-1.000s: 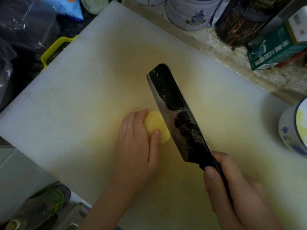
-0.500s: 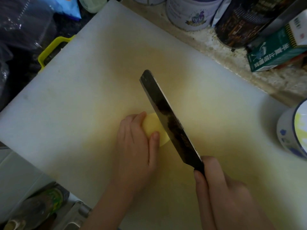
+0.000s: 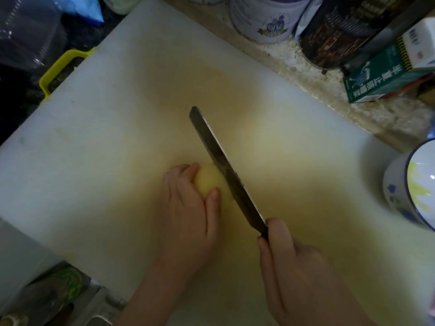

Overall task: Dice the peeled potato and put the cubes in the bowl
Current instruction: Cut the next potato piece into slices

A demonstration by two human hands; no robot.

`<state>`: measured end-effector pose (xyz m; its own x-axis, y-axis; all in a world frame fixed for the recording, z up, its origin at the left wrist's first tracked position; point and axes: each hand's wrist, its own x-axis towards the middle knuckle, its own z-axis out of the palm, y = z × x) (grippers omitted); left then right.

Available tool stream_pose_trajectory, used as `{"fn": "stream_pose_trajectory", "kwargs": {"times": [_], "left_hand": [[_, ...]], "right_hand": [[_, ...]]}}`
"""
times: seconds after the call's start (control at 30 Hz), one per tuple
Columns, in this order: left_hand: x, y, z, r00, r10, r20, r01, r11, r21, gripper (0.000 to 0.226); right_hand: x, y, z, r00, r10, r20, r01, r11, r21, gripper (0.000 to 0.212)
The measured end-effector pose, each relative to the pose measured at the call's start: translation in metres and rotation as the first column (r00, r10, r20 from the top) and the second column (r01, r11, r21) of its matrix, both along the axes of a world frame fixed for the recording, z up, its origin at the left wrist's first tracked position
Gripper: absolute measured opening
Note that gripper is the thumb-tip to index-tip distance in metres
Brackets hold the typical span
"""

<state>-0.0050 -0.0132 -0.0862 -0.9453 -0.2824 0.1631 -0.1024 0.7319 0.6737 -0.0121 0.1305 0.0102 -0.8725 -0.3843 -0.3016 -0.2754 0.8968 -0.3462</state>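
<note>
Left hand (image 3: 186, 208) curls over the peeled potato (image 3: 207, 181), pinning it on my cutting board (image 3: 113, 137) against rolling | right hand (image 3: 294, 267) grips the cleaver (image 3: 220, 156), edge set on the potato's right side | bowl (image 3: 395, 191) near right for cubes.

The cutting board (image 3: 106, 149) is offering open room left of the left hand (image 3: 188, 208) and across its far half. The knife (image 3: 226, 170) in the right hand (image 3: 296, 267) is slanting beside the potato (image 3: 209, 182), blocking passage there. The bowl (image 3: 400, 191) is standing at the right edge; tins (image 3: 261, 20) and a box (image 3: 381, 76) are crowding the far side, seemingly off the board.
</note>
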Motion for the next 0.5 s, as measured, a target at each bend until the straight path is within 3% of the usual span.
{"fn": "stream_pose_trajectory", "kwargs": {"times": [0.13, 0.3, 0.5], "left_hand": [[-0.002, 0.002, 0.001, 1.000, 0.006, -0.002, -0.006, 1.000, -0.007, 0.041], [-0.001, 0.003, 0.002, 1.000, -0.008, -0.011, 0.008, 1.000, -0.021, 0.039], [0.000, 0.001, 0.003, 1.000, -0.018, 0.001, 0.018, 1.000, -0.019, 0.043]], "right_hand": [[-0.002, 0.002, -0.007, 0.998, 0.039, 0.042, -0.039, 0.999, -0.010, 0.037], [-0.006, 0.004, -0.027, 0.993, 0.074, 0.088, -0.059, 0.985, -0.160, 0.015], [-0.014, 0.005, -0.040, 0.995, 0.053, 0.086, -0.032, 0.973, -0.229, 0.019]]}}
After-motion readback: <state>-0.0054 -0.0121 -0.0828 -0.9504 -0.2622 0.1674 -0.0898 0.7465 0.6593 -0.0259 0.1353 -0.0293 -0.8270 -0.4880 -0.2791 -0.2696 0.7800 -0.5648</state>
